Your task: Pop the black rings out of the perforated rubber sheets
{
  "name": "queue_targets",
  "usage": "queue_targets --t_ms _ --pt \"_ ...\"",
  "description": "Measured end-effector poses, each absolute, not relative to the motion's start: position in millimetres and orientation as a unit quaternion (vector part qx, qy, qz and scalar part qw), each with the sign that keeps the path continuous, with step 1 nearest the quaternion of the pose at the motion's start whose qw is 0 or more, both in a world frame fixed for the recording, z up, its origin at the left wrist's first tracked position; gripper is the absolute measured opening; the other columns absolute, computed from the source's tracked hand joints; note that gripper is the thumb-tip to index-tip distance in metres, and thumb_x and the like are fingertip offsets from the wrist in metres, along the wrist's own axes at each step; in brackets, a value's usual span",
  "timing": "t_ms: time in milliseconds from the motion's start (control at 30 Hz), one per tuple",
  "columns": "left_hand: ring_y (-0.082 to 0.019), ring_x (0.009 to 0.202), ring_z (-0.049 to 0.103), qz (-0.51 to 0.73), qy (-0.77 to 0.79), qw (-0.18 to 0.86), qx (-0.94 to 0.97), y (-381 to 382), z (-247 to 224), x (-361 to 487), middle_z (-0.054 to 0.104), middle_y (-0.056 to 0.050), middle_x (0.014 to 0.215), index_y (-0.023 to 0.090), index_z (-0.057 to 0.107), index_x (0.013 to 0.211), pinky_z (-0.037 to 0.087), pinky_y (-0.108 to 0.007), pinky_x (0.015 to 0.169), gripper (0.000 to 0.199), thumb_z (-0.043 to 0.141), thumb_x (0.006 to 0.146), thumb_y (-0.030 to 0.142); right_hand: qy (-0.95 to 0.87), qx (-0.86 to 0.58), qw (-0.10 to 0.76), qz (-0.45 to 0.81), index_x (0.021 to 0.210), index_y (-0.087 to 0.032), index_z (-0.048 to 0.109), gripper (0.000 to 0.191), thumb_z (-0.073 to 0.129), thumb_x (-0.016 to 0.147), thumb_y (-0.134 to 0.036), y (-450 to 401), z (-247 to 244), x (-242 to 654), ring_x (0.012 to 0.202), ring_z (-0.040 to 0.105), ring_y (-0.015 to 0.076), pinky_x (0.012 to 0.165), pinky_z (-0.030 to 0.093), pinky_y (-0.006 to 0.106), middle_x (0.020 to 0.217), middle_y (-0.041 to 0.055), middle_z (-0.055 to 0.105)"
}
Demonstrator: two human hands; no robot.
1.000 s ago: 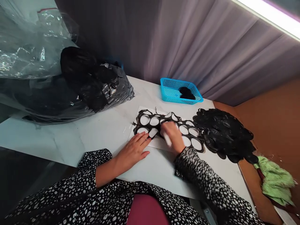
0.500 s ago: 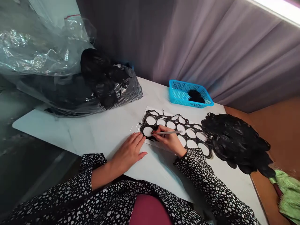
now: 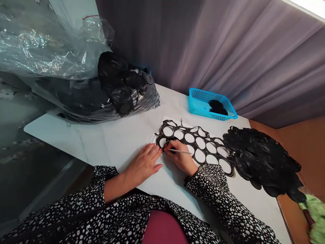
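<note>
Left sleeve (image 3: 76, 206): black with white spots, rising from the lower left and ending short of your wrist.

Right sleeve (image 3: 218, 189): same print, slanting in from the lower right, its cuff at your wrist.

Left hand (image 3: 144, 161): yours, palm down on the table (image 3: 122, 139), nothing seen in its grasp. Your fingers lie extended and close together, aimed at the left end of the sheet (image 3: 206, 151); your thumb stands apart, pointing right. Whether your fingertips touch the sheet you cannot tell from this view.

Right hand (image 3: 181, 157): yours, wrist low, fingers curled inward. It has a pen-like pinch on one tool (image 3: 181, 151), thin and pale, lying nearly level and pointing back over your knuckles. Your fingertips sit over the lower row, beside its leftmost opening, and just right of your left hand; the tool's tip is too small to make out.

Sheet: black, pierced with rows of round openings, spread in front of you; its left end lies on a white board (image 3: 165, 119).

Pile (image 3: 264, 159): black pieces, heaped against the sheet's right end.

Basket (image 3: 200, 112): blue, beyond the sheet, holding black pieces (image 3: 217, 107).

Bag (image 3: 63, 67): clear plastic, black contents, far left.

Curtain (image 3: 203, 61): greyish, behind all.
</note>
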State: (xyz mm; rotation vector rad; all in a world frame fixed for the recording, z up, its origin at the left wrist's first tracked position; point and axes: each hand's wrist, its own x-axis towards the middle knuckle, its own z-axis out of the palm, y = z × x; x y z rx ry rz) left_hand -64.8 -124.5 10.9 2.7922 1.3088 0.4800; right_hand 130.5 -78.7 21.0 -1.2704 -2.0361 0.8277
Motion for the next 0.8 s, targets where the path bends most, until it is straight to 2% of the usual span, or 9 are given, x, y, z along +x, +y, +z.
queue_targets --t_ms 133,267,367,533,600,700,767,800 --pt "-0.03 0.127 0.046 0.158 0.421 0.014 0.893 -125.4 11.5 -65.0 0.056 -0.016 0.131 0.008 0.054 0.131 0.04 -0.046 0.107 0.042 0.045 0.101 0.036 -0.763 -0.478 0.3 0.316 0.072 -0.019 0.055 0.015 0.064 0.083 -0.016 -79.0 21.1 131.3 0.071 0.055 0.0163 0.065 0.04 0.027 0.078 0.0015 0.065" --pt "-0.031 0.127 0.046 0.16 0.419 0.016 0.893 -126.0 12.1 -65.0 0.056 -0.018 0.132 0.005 0.054 0.13 0.038 -0.046 0.108 0.043 0.05 0.098 0.034 -0.775 -0.49 0.286 0.279 0.073 -0.02 0.056 0.013 0.064 0.083 -0.015 -81.2 19.4 131.9 0.072 0.055 0.0171 0.065 0.04 0.027 0.078 0.0018 0.064" --pt "-0.031 0.127 0.046 0.156 0.422 0.017 0.893 -125.4 12.4 -64.4 0.057 -0.017 0.131 0.005 0.056 0.128 0.038 -0.046 0.108 0.04 0.052 0.097 0.03 -0.806 -0.474 0.28 0.217 0.076 -0.02 0.056 0.013 0.059 0.087 -0.014 -90.5 13.9 126.1 0.076 0.054 0.018 0.067 0.041 0.028 0.08 0.0028 0.062" --pt "-0.032 0.126 0.046 0.157 0.424 0.018 0.892 -124.2 11.0 -63.0 0.058 -0.016 0.13 0.006 0.059 0.122 0.04 -0.046 0.107 0.034 0.051 0.095 0.026 -0.875 -0.424 0.222 0.075 0.08 -0.02 0.056 0.016 0.047 0.093 -0.015 -87.7 8.9 126.6 0.081 0.053 0.0221 0.073 0.041 0.033 0.082 0.007 0.062" --pt "-0.031 0.126 0.046 0.168 0.422 0.023 0.891 -124.4 9.5 -64.5 0.058 -0.015 0.13 0.007 0.057 0.126 0.04 -0.047 0.107 0.036 0.048 0.096 0.025 -0.851 -0.453 0.261 0.049 0.081 -0.02 0.056 0.014 0.047 0.091 -0.017 -65.9 14.9 149.1 0.082 0.054 0.0226 0.075 0.041 0.035 0.084 0.0077 0.063" --pt "-0.03 0.126 0.047 0.189 0.411 0.028 0.891 -121.7 10.2 -71.2 0.059 -0.014 0.129 0.009 0.054 0.13 0.041 -0.048 0.107 0.038 0.044 0.098 0.026 -0.686 -0.606 0.402 0.004 0.073 -0.02 0.053 0.015 0.048 0.087 -0.021 -27.7 33.9 206.6 0.079 0.056 0.0224 0.075 0.043 0.036 0.079 0.0074 0.064" --pt "-0.03 0.121 0.051 0.198 0.397 0.04 0.895 -113.6 16.0 -75.4 0.062 -0.013 0.124 0.012 0.057 0.126 0.041 -0.051 0.105 0.034 0.046 0.098 0.028 -0.584 -0.663 0.465 0.048 0.066 -0.021 0.051 0.018 0.058 0.081 -0.026 -17.7 50.1 242.6 0.079 0.059 0.022 0.072 0.045 0.035 0.079 0.0075 0.066" --pt "-0.03 0.118 0.053 0.206 0.39 0.053 0.896 -106.9 21.1 -75.7 0.063 -0.012 0.119 0.014 0.06 0.122 0.042 -0.052 0.104 0.032 0.047 0.097 0.03 -0.551 -0.672 0.482 0.112 0.063 -0.021 0.05 0.021 0.063 0.078 -0.028 -19.9 57.7 254.6 0.079 0.06 0.0218 0.068 0.046 0.033 0.08 0.0078 0.067"
